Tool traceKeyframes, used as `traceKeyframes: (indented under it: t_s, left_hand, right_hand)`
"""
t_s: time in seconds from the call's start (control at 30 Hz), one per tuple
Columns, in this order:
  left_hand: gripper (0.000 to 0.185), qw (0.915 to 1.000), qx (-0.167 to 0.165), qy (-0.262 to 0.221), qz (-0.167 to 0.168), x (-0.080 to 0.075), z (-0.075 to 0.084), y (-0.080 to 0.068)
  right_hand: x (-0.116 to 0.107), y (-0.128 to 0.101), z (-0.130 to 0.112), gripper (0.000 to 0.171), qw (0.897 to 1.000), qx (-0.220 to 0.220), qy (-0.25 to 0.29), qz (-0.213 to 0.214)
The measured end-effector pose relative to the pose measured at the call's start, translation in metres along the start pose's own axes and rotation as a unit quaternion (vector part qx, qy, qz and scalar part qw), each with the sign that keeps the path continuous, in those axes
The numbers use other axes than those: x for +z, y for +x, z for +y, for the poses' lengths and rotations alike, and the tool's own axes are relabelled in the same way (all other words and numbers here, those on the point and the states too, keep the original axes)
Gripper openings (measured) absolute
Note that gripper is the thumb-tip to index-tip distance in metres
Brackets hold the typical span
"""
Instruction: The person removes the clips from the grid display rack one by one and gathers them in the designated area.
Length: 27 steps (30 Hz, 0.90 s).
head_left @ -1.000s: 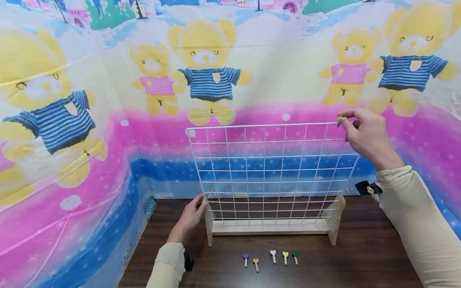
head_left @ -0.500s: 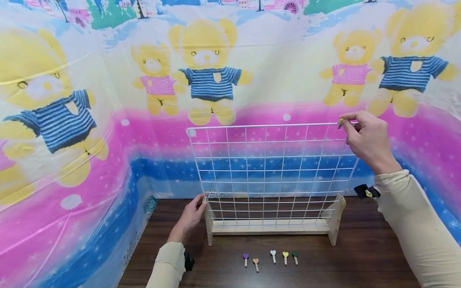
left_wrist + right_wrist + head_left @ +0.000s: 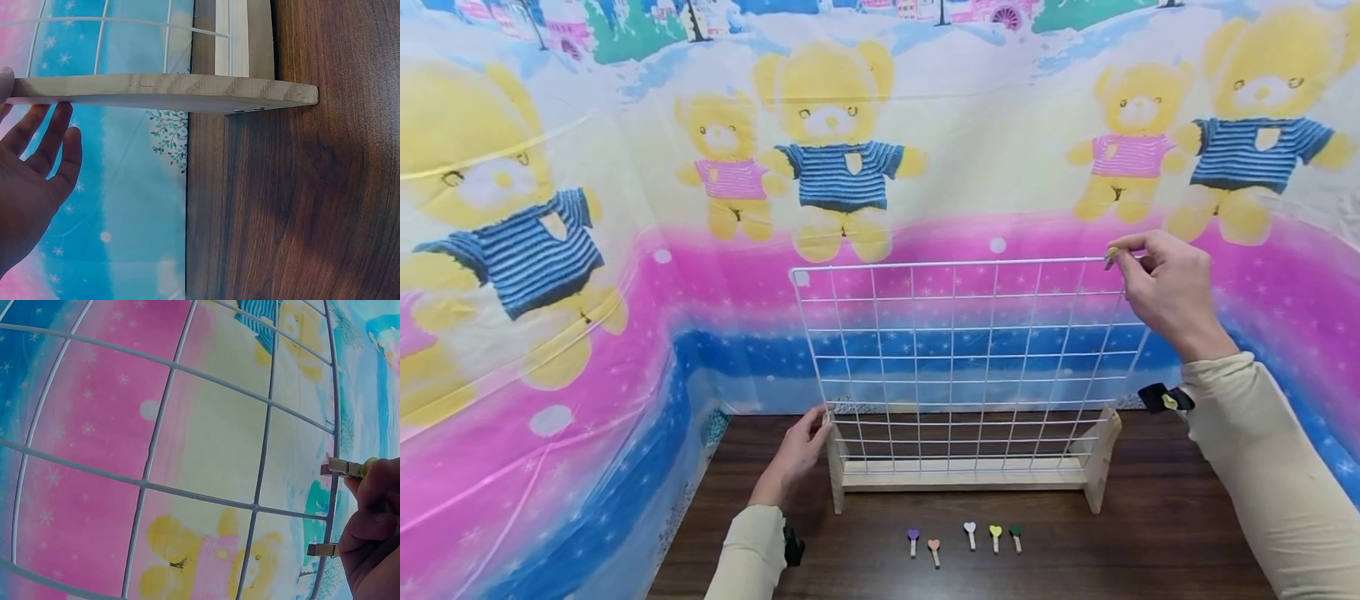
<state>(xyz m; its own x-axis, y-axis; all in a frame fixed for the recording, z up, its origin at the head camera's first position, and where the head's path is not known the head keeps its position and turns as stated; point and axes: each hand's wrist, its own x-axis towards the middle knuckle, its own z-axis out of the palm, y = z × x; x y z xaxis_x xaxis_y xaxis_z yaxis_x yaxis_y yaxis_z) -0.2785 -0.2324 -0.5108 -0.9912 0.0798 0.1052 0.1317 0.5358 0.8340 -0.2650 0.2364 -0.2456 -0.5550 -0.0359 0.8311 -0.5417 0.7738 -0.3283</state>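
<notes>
A white wire grid rack stands upright in a wooden stand on the table. At the rack's upper right corner, my right hand pinches a small clothespin with a yellow heart. Its wooden jaws straddle the top wire in the right wrist view. A second wooden clothespin sits on the same wire beside my fingers, its head hidden by them. My left hand holds the upper end of the stand's left side piece, fingers on one face and a fingertip at the other.
On the table, in front of the stand, lie several heart clothespins: purple, orange, white, yellow and green. A bear-printed curtain hangs behind and along both sides.
My right hand has shifted slightly right along the top wire with the yellow heart clothespin, then stays there. The left hand keeps its place on the stand.
</notes>
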Motion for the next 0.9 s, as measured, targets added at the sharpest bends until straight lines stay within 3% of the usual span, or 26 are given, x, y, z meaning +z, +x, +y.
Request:
traceKeyframes:
  t_s: [0.3, 0.63, 0.9]
  left_hand:
    - [0.038, 1.0000, 0.005, 0.000, 0.001, 0.001, -0.001, -0.001]
    - [0.038, 1.0000, 0.001, 0.002, -0.001, 0.001, -0.001, -0.001]
    - [0.038, 1.0000, 0.001, -0.003, -0.002, 0.000, 0.000, -0.002]
  right_hand:
    - [0.000, -0.002, 0.001, 0.020, 1.000, 0.020, 0.011, -0.005]
    - [-0.003, -0.001, -0.003, 0.023, 0.994, 0.094, 0.062, -0.009]
    - [-0.010, 0.008, -0.014, 0.020, 0.993, 0.070, 0.087, 0.028]
